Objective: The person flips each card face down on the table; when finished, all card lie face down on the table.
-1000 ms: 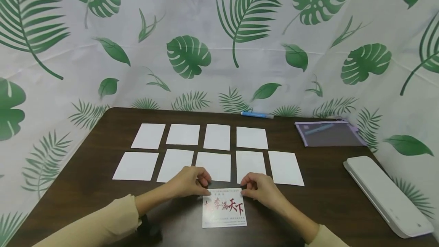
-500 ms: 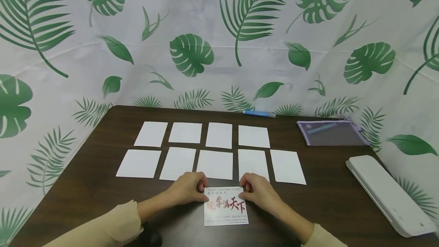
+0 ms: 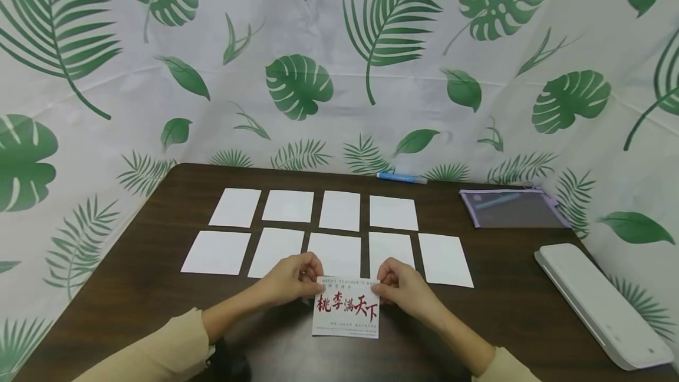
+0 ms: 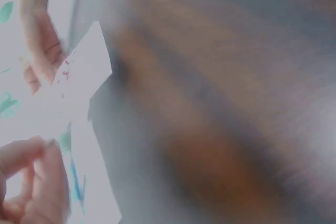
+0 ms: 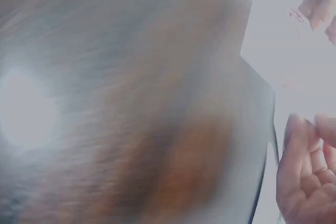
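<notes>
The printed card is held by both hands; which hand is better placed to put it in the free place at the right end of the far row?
Probably the right hand. It pinches the printed card at its right top corner, on the side nearer that gap; the left hand would cross over.

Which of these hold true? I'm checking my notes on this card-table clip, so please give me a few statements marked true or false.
1. Both hands hold the printed card by its top corners. True: left hand, right hand.
2. Nine blank white cards lie face down in two rows. True.
3. The blue pen lies between the two rows. False: it lies at the table's far edge.
4. The white flat device is on the left. False: on the right.
5. The purple pouch lies on the printed card. False: apart, far right.
</notes>
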Demonstrator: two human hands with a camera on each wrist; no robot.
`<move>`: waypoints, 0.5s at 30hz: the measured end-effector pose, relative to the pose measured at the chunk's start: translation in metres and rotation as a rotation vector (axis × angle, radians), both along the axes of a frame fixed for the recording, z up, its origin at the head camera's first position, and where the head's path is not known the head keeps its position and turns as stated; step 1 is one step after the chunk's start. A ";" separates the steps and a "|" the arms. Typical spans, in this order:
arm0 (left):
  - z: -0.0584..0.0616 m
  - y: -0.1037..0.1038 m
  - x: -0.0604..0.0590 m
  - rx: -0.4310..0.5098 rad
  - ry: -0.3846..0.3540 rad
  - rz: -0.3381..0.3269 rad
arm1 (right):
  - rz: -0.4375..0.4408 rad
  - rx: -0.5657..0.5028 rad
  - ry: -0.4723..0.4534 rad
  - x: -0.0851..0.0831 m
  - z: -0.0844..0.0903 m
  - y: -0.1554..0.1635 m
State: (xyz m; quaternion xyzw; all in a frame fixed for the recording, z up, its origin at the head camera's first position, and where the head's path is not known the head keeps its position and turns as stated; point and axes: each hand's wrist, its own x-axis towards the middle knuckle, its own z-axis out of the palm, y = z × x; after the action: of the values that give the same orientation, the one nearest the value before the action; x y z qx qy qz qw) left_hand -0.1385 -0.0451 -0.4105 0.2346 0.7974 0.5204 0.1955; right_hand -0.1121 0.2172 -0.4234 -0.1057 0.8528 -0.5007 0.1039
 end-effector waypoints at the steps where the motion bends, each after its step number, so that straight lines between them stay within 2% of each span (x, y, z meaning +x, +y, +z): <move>1: 0.004 0.000 -0.003 0.054 -0.051 -0.007 | -0.011 -0.081 -0.062 -0.002 0.002 0.001; 4: 0.013 0.001 -0.011 0.176 -0.160 -0.043 | -0.055 -0.278 -0.217 -0.007 0.006 0.005; 6: 0.019 0.002 -0.016 0.214 -0.199 -0.066 | -0.075 -0.344 -0.262 -0.009 0.006 0.006; 8: 0.024 0.003 -0.019 0.210 -0.200 -0.067 | -0.092 -0.385 -0.276 -0.010 0.005 0.007; 12: 0.031 0.005 -0.022 0.187 -0.169 -0.053 | -0.159 -0.385 -0.240 -0.012 0.007 0.004; 15: 0.035 0.007 -0.023 0.180 -0.109 -0.030 | -0.273 -0.300 -0.083 -0.012 0.015 0.000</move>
State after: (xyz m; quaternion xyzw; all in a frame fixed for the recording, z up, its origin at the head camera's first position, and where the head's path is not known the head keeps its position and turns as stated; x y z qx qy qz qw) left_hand -0.1616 -0.0382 -0.3752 0.2345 0.7319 0.5991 0.2243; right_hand -0.1244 0.2172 -0.4080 0.0173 0.7700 -0.6356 0.0530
